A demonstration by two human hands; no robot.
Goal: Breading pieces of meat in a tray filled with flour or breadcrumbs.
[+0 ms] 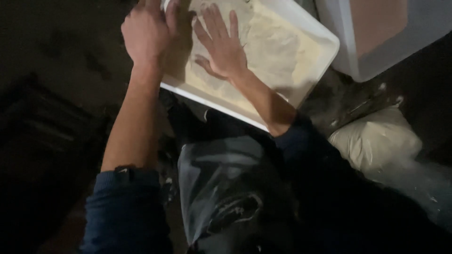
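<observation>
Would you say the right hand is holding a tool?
No, the right hand lies flat and bare, fingers spread, on the pale dough in the white tray.

The tray (pixel 325 35) at the upper middle of the frame is white, and the flattened dough (pixel 273 42) in it is pale cream. The rolled-up sleeves (pixel 127 207) at lower left are dark blue; the bag (pixel 376 136) at right is off-white.
</observation>
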